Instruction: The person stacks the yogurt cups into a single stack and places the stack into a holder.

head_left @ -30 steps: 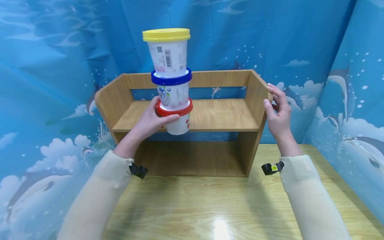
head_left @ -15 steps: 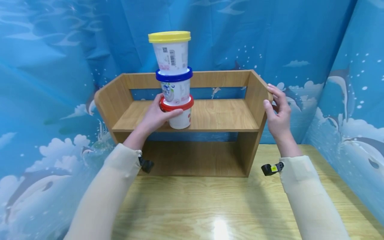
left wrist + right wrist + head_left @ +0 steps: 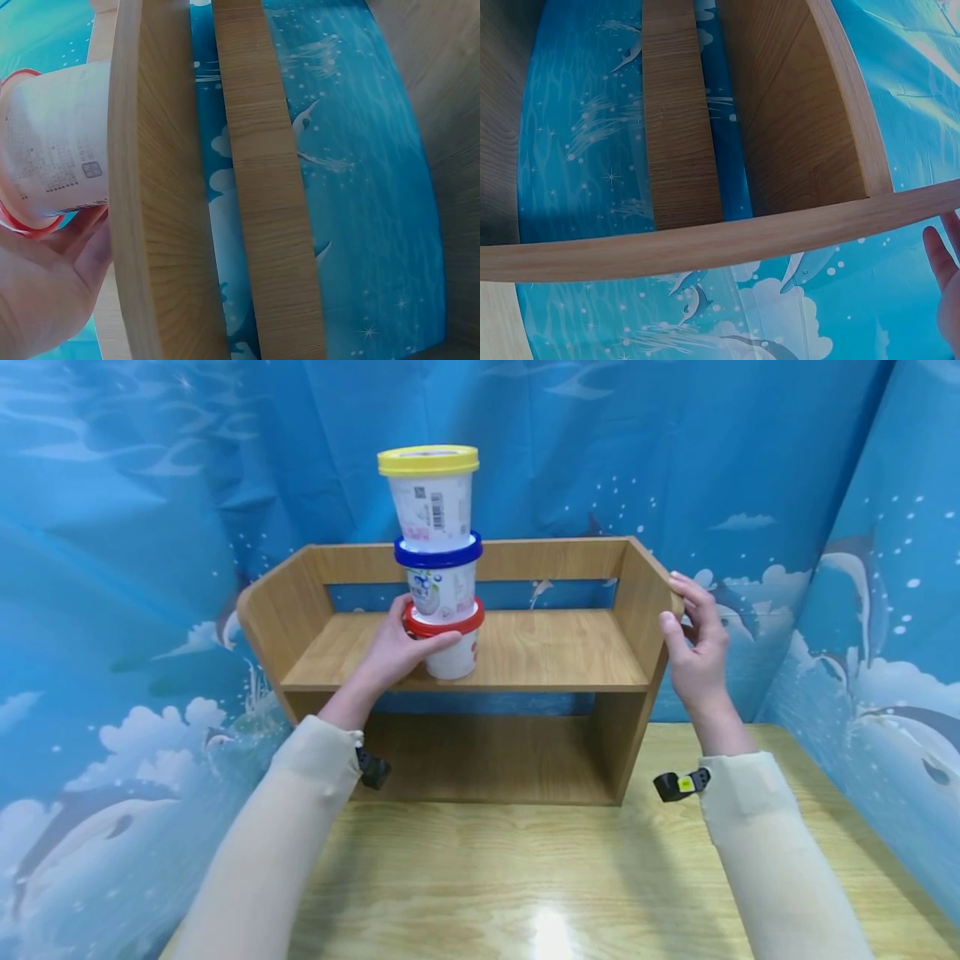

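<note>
Three white tubs stand in a stack in the head view: one with a yellow lid (image 3: 428, 461) on top, one with a blue lid (image 3: 438, 557) in the middle, one with a red lid (image 3: 446, 622) at the bottom. My left hand (image 3: 401, 649) grips the bottom tub around its red lid, thumb across the front. That tub's base overlaps the upper board of a wooden shelf (image 3: 555, 647), near its front edge. The left wrist view shows the tub (image 3: 60, 139) on its printed side. My right hand (image 3: 699, 639) holds the front edge of the shelf's right side panel (image 3: 647, 610).
The two-level shelf stands on a light wooden table (image 3: 480, 860). Its lower compartment (image 3: 487, 756) sits beneath the upper board. A blue sea-patterned curtain (image 3: 555, 452) hangs behind and on both sides.
My left hand has carried the stack forward and slightly right, its base going from below the upper board's front edge to over the board. My right hand has stayed on the side panel.
</note>
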`<state>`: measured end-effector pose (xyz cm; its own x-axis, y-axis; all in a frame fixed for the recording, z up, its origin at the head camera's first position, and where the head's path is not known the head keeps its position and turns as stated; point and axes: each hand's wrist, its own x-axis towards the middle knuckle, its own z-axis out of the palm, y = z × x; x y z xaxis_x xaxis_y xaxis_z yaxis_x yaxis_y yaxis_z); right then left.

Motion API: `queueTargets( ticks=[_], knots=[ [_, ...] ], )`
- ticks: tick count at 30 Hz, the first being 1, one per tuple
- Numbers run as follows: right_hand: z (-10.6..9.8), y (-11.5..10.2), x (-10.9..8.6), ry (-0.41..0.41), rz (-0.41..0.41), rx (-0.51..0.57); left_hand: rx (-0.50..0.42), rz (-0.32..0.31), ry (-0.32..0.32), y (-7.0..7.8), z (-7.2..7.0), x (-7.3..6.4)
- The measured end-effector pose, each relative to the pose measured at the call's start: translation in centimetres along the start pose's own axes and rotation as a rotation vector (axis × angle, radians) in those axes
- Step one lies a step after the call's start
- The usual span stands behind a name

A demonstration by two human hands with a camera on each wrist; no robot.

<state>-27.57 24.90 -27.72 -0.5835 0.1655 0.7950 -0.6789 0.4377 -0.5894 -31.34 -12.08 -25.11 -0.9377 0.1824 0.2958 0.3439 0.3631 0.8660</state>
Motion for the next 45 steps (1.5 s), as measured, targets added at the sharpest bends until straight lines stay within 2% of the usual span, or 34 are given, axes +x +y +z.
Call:
queueTargets(
  ticks=[3,5,11,20,26,34,40,45],
  knots=[
    [0.0,-1.4,-0.3,-0.002,0.001,0.001,-0.008,-0.009,0.000,0.1,0.2,0.1],
    [0.0,-1.5,-0.3,-0.002,0.004,-0.004,-0.012,-0.017,0.003,0.1,0.2,0.3],
    [0.0,0.4,-0.1,0.000,0.011,-0.010,-0.013,-0.044,0.022,-0.2,0.4,0.7],
    [0.0,0.6,0.0,-0.002,0.012,-0.008,0.011,-0.076,0.047,-0.5,0.5,1.6],
    [0.0,0.5,-0.1,-0.002,0.001,-0.004,0.041,-0.080,0.064,-0.3,0.5,1.6],
    [0.1,0.6,0.1,-0.002,-0.007,-0.006,0.125,-0.128,0.080,0.2,-0.9,0.0],
    [0.0,0.5,0.1,-0.005,-0.006,-0.003,0.178,-0.109,0.073,0.6,-2.0,-2.1],
    [-0.2,0.3,0.0,-0.011,-0.009,-0.010,0.213,-0.098,0.054,0.6,-2.1,-4.0]
  ],
)
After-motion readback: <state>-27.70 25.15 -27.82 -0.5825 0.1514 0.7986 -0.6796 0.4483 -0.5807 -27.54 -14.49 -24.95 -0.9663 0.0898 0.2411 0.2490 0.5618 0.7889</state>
